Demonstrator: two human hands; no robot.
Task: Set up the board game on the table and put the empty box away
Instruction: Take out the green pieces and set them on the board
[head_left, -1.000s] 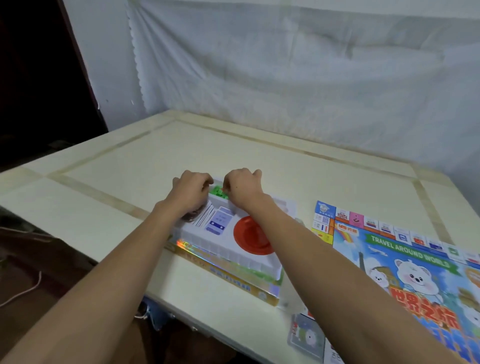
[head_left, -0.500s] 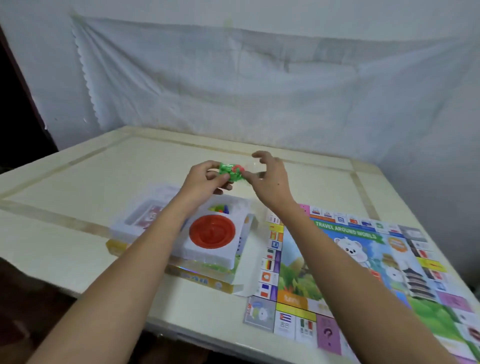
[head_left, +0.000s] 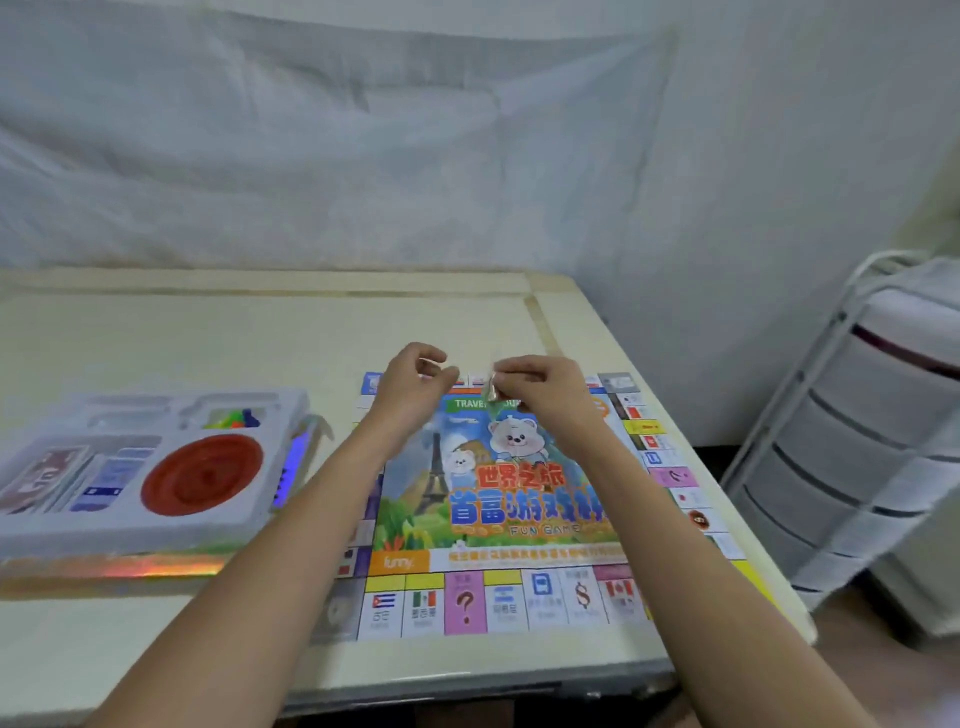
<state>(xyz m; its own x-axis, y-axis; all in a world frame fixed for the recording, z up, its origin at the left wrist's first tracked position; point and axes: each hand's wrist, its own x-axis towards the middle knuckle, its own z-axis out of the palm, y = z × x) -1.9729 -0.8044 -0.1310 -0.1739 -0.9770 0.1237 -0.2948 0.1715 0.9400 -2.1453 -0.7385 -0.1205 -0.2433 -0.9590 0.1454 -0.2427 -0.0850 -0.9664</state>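
far left on the worktop sits the white plastic insert tray, resting in the game box with its shiny foil edge; the tray holds card stacks, a red round dish and a small pile of coloured pawns. just beside it to the right lies the unfolded game board, flat and near the worktop's front and right edges. above the board's far edge the left hand has its fingers curled with thumb and forefinger closed together, though what it pinches is too blurred to tell. the right hand pinches a small clear packet (contents not readable). the likely risk: if the packet tears open suddenly, small pieces could scatter across the board, roll off the nearby right edge and drop to the floor by the drawer cart. the box is not emptied yet, so putting it away would be premature.
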